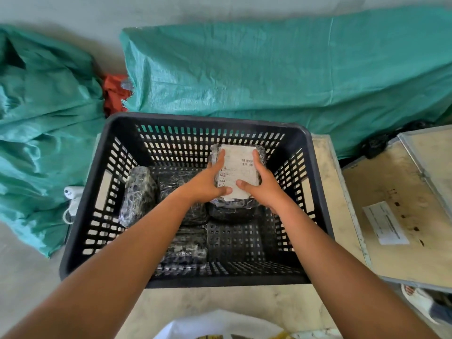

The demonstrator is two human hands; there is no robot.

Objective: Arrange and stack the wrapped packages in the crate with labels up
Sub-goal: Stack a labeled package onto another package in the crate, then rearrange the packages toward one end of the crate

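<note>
Both hands, left hand (210, 184) and right hand (263, 189), clasp the labelled package (238, 167) label-up, far right in crate (80, 216). Roughly four dark packages (139, 194) inside, labels unseen, probably need flipping.

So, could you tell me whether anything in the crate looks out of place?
Yes: the package by the crate's left wall is propped up on its edge, no label showing, unlike the labelled package both hands hold.

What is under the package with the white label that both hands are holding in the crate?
Under the labelled package lies another dark wrapped package, only its near edge showing. Its label side is covered.
</note>
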